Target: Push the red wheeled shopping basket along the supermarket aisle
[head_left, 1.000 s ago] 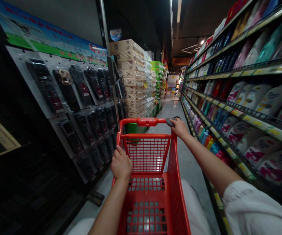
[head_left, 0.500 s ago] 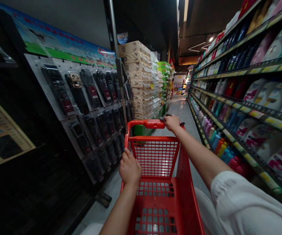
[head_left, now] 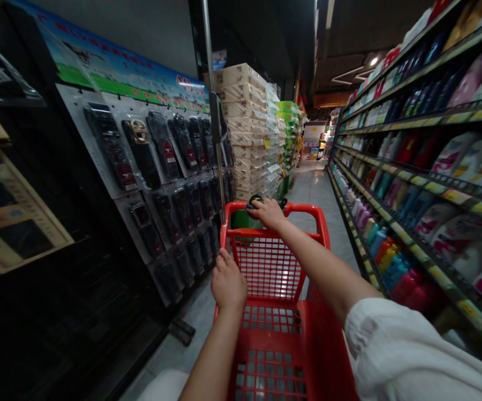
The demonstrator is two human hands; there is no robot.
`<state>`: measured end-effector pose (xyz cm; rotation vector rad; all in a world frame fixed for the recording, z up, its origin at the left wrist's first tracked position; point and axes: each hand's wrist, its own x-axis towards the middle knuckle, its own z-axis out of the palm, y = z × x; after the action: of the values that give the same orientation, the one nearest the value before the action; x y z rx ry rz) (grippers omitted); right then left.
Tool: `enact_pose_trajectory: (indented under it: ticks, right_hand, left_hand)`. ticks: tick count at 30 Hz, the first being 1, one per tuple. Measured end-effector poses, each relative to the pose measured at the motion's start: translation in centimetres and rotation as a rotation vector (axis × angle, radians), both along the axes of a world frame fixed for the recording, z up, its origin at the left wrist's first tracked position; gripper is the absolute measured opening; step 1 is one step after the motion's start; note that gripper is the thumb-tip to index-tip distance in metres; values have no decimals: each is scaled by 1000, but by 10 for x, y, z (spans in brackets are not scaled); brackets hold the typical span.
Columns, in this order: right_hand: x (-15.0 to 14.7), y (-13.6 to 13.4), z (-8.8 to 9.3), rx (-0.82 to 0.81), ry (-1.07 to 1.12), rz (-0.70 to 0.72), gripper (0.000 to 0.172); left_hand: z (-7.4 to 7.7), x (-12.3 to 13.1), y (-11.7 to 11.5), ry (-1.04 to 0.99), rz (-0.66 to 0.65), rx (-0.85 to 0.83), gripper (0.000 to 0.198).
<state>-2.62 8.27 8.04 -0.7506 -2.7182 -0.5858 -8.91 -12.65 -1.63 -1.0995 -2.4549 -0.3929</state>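
Observation:
A red plastic shopping cart (head_left: 268, 267) with grid panels stands in front of me; its visible basket holds nothing. My left hand (head_left: 229, 281) is closed around the cart's left rim. Farther forward, my right hand (head_left: 268, 213) lies over the middle of the red handle bar (head_left: 305, 209) at the far end. Its fingers are curled round a dark object (head_left: 254, 201) with a looped part; a black end pokes out on the other side of the hand. What kind of object this is, I cannot make out.
At left, packaged belts (head_left: 165, 145) hang on a rack beside a metal pole (head_left: 209, 50). Boxed goods (head_left: 19, 206) are nearer. Stacked tissue packs (head_left: 243, 122) stand ahead. Bottle-filled shelves (head_left: 424, 184) line the right. Grey tiled floor (head_left: 313, 181) runs down the aisle.
My right hand has moved left along the handle bar, the dark object moving with it. My left hand still grips the rim. The view has shifted slightly.

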Motion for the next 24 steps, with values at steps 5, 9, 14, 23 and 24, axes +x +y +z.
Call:
enact_pose_trajectory:
  ticks: [5, 9, 14, 23, 24]
  right_hand:
    - [37, 7, -16, 87, -35, 74, 48]
    - [79, 17, -13, 76, -100, 36, 50]
    - [126, 20, 5, 14, -134, -80, 50]
    - [180, 5, 1, -220, 23, -408, 48]
    - [183, -5, -6, -220, 32, -398, 46]
  left_hand:
    - [2, -3, -3, 22, 4, -51, 59]
    - [2, -4, -3, 39, -4, -56, 59]
    - [3, -5, -1, 62, -19, -56, 59]
    - [11, -1, -1, 28, -38, -49, 61]
    - [11, -1, -1, 24, -38, -43, 60]
